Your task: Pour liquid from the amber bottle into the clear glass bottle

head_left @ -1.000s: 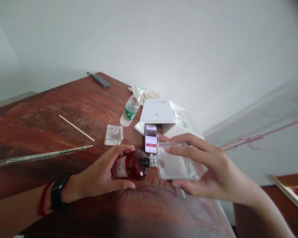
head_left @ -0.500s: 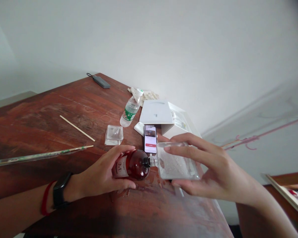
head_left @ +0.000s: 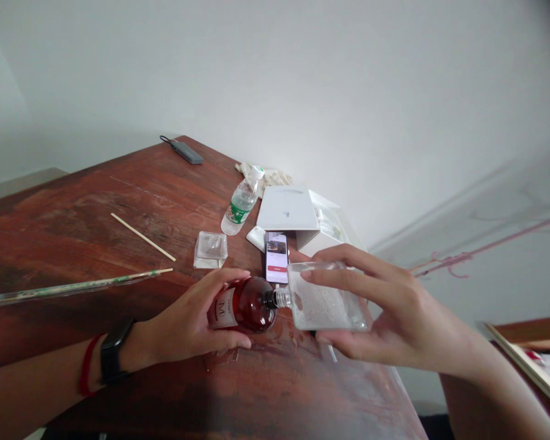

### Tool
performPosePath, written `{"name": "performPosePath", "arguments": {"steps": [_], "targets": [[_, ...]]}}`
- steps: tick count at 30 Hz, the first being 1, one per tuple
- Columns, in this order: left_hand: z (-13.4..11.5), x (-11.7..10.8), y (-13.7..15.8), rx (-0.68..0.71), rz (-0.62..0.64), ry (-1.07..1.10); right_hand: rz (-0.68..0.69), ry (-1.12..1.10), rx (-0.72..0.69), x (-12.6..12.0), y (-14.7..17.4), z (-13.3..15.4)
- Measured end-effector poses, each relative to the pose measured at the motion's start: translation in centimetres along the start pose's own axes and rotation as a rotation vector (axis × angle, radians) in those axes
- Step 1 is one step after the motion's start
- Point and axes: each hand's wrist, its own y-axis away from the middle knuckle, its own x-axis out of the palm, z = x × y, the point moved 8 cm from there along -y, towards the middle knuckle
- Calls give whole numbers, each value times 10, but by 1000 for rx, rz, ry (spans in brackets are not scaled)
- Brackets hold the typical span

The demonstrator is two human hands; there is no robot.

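My left hand [head_left: 197,318] is closed round a red-brown bottle [head_left: 254,305] with a pale label marked M, tipped on its side so its neck points right. A clear square glass bottle [head_left: 327,300] lies tilted in my right hand [head_left: 385,305], thumb below and fingers above. Its clear threaded neck meets the dark mouth of the red-brown bottle; how far one goes into the other I cannot tell. Droplets or bubbles cloud the glass bottle's inside. Below the bottles, wet patches mark the wooden table [head_left: 256,397].
Behind my hands are a phone [head_left: 276,260], a white box [head_left: 288,208], a water bottle [head_left: 241,208] with a green label and a clear square block [head_left: 211,249]. A bare stick [head_left: 142,236] and wrapped chopsticks [head_left: 77,287] lie left. A grey device [head_left: 186,151] rests near the far corner.
Both hands keep their grip, and the two bottles stay mouth to mouth. Only a very slight shift of the glass bottle shows.
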Motion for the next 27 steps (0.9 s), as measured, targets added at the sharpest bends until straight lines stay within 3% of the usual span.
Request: {"name": "performPosePath", "arguments": {"steps": [27], "targets": [[-6, 3, 1, 39, 3, -24, 85, 58, -19, -3, -10, 7]]}}
